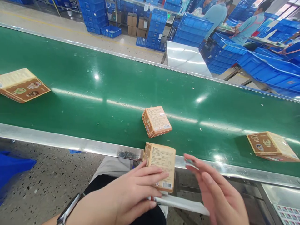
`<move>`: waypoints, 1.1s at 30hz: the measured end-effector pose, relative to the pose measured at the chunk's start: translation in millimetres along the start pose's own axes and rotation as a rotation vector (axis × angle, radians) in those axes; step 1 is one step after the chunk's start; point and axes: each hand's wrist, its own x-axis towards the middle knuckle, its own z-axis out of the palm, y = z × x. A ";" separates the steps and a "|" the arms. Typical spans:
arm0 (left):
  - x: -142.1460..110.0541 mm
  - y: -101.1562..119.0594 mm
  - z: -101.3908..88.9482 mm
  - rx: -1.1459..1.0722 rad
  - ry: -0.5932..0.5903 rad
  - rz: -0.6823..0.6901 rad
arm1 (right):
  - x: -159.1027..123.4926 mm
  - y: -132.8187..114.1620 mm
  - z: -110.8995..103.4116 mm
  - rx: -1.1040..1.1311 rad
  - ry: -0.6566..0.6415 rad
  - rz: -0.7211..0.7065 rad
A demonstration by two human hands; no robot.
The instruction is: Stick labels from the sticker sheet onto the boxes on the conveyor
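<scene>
My left hand [131,190] lies over the lower left of a small brown and cream cardboard box [164,159], its fingers spread across the printed face with text and a barcode. This box overlaps the near metal rail of the conveyor. Under the box, a white paper strip [185,204] with a red-marked end runs out from between the left thumb and little finger. To the right of the box, apart from it, is my right hand [217,187]. Its fingertips pinch a small shiny piece [190,162], too blurred to identify.
On the green conveyor belt [93,103] rest more such boxes: one in the middle [158,120], one at the left [25,86], one at the right [272,145]. A sheet of small printed stickers [287,214] lies lower right. Blue crates [93,15] and people [248,28] are beyond.
</scene>
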 end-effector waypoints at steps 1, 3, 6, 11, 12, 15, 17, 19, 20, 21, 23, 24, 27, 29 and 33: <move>-0.5 0.1 2.8 0.024 -0.005 0.014 | 1.4 3.2 2.1 0.072 -0.061 0.082; -1.1 0.8 6.7 0.075 0.009 0.022 | 3.4 8.7 5.6 0.180 -0.173 0.153; -2.5 1.6 6.6 0.138 0.006 0.063 | 5.3 12.4 6.4 0.258 -0.240 0.143; -9.3 -5.9 11.0 0.353 -0.078 0.166 | 16.9 2.4 2.4 0.331 -0.362 0.098; -10.4 -8.9 14.6 0.418 -0.069 0.180 | 20.1 -0.9 2.1 0.352 -0.356 0.093; -10.3 -16.2 25.2 0.569 -0.019 0.194 | 25.8 -9.7 3.9 0.411 -0.211 0.076; -7.0 -17.4 28.1 0.624 0.014 0.175 | 24.9 -12.8 7.7 0.433 -0.074 0.084; -2.9 -15.8 27.4 0.656 0.032 0.156 | 21.1 -13.3 13.5 0.449 0.025 0.119; -1.4 -14.6 26.2 0.667 0.039 0.148 | 18.8 -12.7 16.8 0.458 0.058 0.141; -0.4 -13.6 25.1 0.674 0.044 0.146 | 16.7 -11.7 20.2 0.466 0.082 0.165; -0.5 -12.6 23.6 0.683 0.054 0.148 | 13.8 -9.2 26.2 0.474 0.127 0.203; -1.2 -12.7 23.5 0.685 0.061 0.152 | 13.2 -8.1 28.9 0.474 0.151 0.217; -4.1 -14.1 24.8 0.680 0.066 0.168 | 13.1 -7.0 36.5 0.468 0.186 0.257; -5.1 -14.7 25.8 0.669 0.062 0.176 | 13.2 -7.8 42.5 0.450 0.192 0.290; -4.8 -14.3 26.6 0.671 0.084 0.172 | 10.9 -7.8 56.2 0.401 0.194 0.349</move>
